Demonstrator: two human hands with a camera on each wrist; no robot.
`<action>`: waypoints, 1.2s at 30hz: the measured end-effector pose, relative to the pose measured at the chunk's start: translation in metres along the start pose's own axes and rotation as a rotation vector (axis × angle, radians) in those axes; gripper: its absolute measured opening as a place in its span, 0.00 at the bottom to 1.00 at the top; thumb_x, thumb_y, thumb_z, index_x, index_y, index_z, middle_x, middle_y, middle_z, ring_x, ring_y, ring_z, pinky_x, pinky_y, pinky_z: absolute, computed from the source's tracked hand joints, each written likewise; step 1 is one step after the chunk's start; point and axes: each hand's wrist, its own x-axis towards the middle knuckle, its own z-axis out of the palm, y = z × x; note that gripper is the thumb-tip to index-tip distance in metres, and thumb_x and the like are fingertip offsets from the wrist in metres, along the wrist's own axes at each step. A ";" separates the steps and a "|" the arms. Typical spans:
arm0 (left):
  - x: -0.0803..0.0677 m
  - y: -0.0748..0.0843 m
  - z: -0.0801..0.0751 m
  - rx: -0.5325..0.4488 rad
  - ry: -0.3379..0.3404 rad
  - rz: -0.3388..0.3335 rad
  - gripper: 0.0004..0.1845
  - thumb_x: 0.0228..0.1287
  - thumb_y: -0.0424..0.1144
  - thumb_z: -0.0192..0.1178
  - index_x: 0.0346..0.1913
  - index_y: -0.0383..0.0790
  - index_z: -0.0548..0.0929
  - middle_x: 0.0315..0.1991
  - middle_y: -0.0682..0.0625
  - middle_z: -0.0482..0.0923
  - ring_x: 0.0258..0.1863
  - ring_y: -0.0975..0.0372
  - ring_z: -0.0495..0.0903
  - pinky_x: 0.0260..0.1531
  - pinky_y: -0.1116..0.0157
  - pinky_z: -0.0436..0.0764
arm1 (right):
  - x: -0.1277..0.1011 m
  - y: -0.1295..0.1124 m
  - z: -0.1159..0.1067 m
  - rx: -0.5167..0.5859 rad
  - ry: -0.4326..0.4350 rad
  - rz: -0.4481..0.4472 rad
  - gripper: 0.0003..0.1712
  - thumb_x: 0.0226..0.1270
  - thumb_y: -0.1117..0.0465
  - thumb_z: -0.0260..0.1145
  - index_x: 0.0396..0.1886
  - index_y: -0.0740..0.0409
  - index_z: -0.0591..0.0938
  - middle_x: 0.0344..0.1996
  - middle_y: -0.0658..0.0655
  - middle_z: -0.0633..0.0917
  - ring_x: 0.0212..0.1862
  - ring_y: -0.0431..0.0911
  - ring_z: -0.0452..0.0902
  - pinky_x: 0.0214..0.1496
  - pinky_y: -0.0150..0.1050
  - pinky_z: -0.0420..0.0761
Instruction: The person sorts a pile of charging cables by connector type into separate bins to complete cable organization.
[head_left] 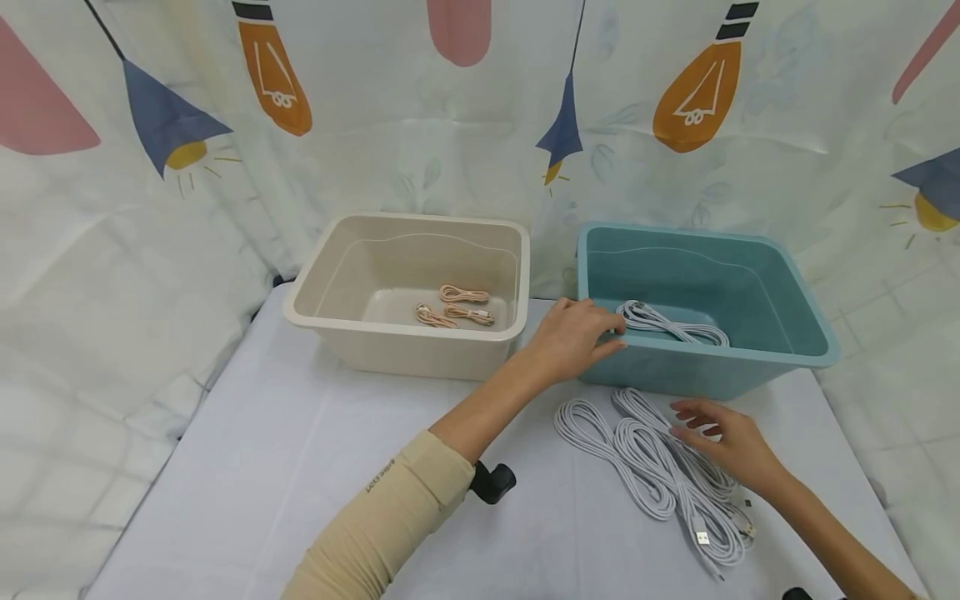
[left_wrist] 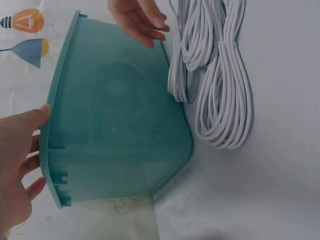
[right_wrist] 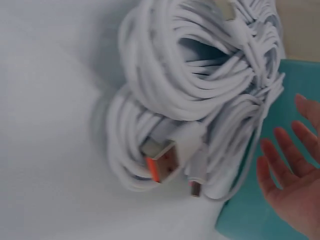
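My left hand is at the front left corner of a teal bin, its thumb in front of the rim and its other fingers behind it, gripping the edge. One coiled white cable lies inside that bin. Before the bin is a pile of coiled white USB cables, with bare metal plugs such as this USB plug. Over the pile's right side hovers my right hand, fingers apart and loosely bent, holding nothing; the right wrist view also shows its spread fingers.
A beige bin stands to the left with 3 bundled peach cables on its floor. A black clamp-like piece shows beside my left forearm. Behind both bins hangs a printed curtain. White cloth covers the table.
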 end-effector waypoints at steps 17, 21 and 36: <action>-0.001 0.001 -0.001 -0.006 0.008 0.000 0.13 0.78 0.52 0.61 0.58 0.55 0.88 0.56 0.61 0.88 0.56 0.62 0.81 0.59 0.59 0.74 | -0.009 0.013 0.018 0.006 -0.091 0.120 0.21 0.66 0.62 0.77 0.56 0.64 0.85 0.37 0.53 0.89 0.37 0.47 0.85 0.38 0.35 0.84; -0.001 0.001 0.000 -0.010 0.012 0.002 0.13 0.78 0.51 0.62 0.57 0.55 0.88 0.55 0.61 0.88 0.55 0.62 0.81 0.59 0.59 0.74 | -0.008 0.013 0.019 0.009 -0.081 0.115 0.20 0.66 0.63 0.77 0.55 0.65 0.86 0.36 0.53 0.89 0.37 0.44 0.84 0.38 0.34 0.84; -0.001 0.002 -0.001 -0.002 0.008 -0.011 0.13 0.78 0.51 0.62 0.57 0.55 0.88 0.55 0.61 0.88 0.55 0.62 0.81 0.59 0.58 0.74 | -0.011 0.005 0.004 0.009 -0.032 0.047 0.19 0.63 0.66 0.79 0.53 0.64 0.87 0.35 0.51 0.88 0.36 0.30 0.77 0.35 0.32 0.83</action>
